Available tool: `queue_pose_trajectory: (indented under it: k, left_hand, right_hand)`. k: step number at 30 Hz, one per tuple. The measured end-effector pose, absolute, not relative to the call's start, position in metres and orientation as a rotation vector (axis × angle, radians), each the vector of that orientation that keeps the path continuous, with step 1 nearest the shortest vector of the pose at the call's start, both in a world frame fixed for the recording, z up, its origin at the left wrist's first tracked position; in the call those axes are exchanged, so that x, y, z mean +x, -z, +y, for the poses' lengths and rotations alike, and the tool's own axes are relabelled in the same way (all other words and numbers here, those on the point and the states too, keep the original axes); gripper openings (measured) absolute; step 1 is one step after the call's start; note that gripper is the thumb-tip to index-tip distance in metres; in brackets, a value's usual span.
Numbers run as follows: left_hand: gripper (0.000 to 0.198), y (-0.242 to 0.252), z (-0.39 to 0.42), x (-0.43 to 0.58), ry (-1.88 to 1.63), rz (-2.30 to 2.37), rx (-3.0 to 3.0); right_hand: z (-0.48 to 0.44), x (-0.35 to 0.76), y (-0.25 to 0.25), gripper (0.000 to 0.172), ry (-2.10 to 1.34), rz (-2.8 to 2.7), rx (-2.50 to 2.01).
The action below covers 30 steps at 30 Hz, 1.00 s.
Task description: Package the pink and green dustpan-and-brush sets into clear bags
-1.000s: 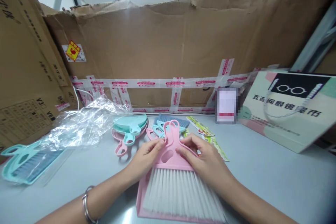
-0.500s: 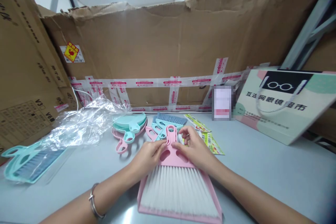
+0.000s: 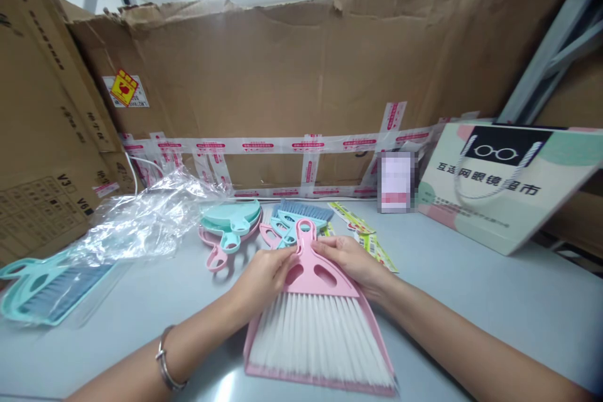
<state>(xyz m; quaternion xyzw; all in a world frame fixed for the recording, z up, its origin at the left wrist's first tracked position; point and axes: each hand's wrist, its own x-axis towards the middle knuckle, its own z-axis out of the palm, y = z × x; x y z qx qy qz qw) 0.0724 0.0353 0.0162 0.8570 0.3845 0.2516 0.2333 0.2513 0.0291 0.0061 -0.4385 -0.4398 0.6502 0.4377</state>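
Brush: the pink brush (image 3: 320, 264) lies face up in the pink dustpan (image 3: 248, 358), between the hands, toward the middle of the table's near edge.
Long axis: it runs from the near edge of the table (image 3: 198, 320) toward the far edge, handle loop away from the person, white bristles fanned toward the body.
Fit: the pan's rim shows along both sides of the bristles and beneath their tips; the brush looks close to centred in it. Whether the pan rests on the table or is raised a little, I cannot tell.
Left hand: the left hand (image 3: 266, 273) comes in from the near left corner, thumb and fingers pinching the left side of the neck.
Right hand: the right hand (image 3: 355, 264) comes from the near right corner, fingers gathered and touching the right side of the neck; how firmly they close is hidden.
Nearer hand: neither by much; the neck sits between the two, its bristles below both.
Beyond the loop: a blue-bristled brush (image 3: 306, 210) and bright packets (image 3: 377, 250), toward the far edge.
Left of these: stacked teal pans (image 3: 226, 217).
Near left corner: a teal set (image 3: 61, 295) under clear plastic (image 3: 136, 226).
Far right corner: a paper bag (image 3: 499, 207).
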Motion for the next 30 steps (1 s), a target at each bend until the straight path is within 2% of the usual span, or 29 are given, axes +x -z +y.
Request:
queue_pose_trajectory:
  k: [9,16,18,23,26,30]
  left_hand:
    - [0.029,-0.016,0.036,0.074,-0.64,1.07,2.361]
    - [0.033,-0.017,0.039,0.071,-0.686,1.072,2.193]
    - [0.032,-0.018,0.041,0.07,-0.721,1.061,2.091]
    - [0.033,-0.022,0.044,0.068,-0.738,1.043,1.967]
    - [0.035,-0.021,0.045,0.067,-0.732,1.035,1.923]
    - [0.038,-0.019,0.046,0.067,-0.739,1.025,1.851]
  right_hand:
    - [0.03,0.249,-0.005,0.043,-1.468,-1.138,-1.226]
    - [0.029,0.253,-0.012,0.047,-1.569,-1.267,-1.113]
    - [0.036,0.269,-0.017,0.042,-1.37,-1.423,-1.197]
    - [0.06,0.346,-0.017,0.03,-0.258,-1.704,-1.751]
    - [0.066,0.374,-0.006,0.034,-0.105,-2.015,-1.951]
    - [0.069,0.367,0.004,0.032,-0.046,-2.149,-1.917]
